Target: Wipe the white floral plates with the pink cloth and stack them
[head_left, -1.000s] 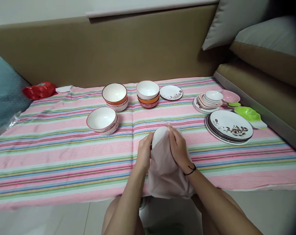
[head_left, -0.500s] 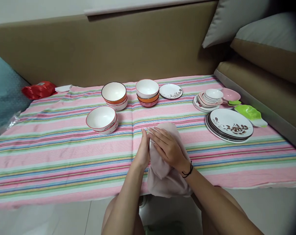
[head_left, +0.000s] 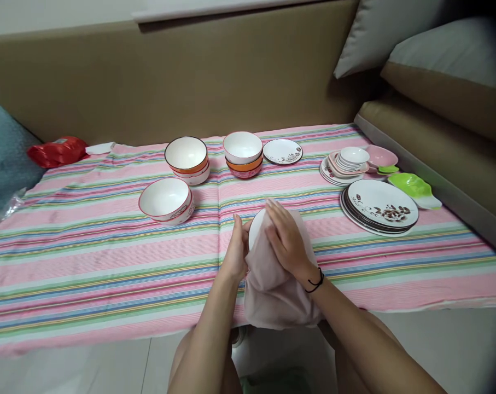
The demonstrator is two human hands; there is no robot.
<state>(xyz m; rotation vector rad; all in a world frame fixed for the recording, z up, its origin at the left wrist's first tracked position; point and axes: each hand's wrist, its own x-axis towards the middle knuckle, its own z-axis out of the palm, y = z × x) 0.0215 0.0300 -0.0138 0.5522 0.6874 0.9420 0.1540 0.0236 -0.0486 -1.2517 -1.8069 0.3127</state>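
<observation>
Both your hands are on one white dish (head_left: 255, 231), directly between them, mostly hidden by a pale pink cloth (head_left: 274, 301), so you cannot tell whether it is a plate or a bowl. Your left hand (head_left: 235, 253) holds its left edge, thumb up and fingers curled behind. Your right hand (head_left: 287, 236), a black band (head_left: 316, 280) on its wrist, lies over the cloth with fingers together and nearly straight; whether it pinches the fabric, you cannot tell. The cloth hangs below your hands, between your forearms.

Nearest beyond your left hand, to its left, sit stacked red-rimmed bowls (head_left: 165, 198); farther out is a stack topped by a black-rimmed bowl (head_left: 186, 153). Straight ahead of your hands stands a three-bowl stack (head_left: 243, 149), a floral plate (head_left: 281, 149) just to its right. Right of your right hand lies a pile of brown-flowered plates (head_left: 379, 201), with small white bowls (head_left: 353, 156) behind it and a green leaf-shaped dish (head_left: 410, 185) at its far right. Striped fabric (head_left: 108, 268) spreads under everything.
</observation>
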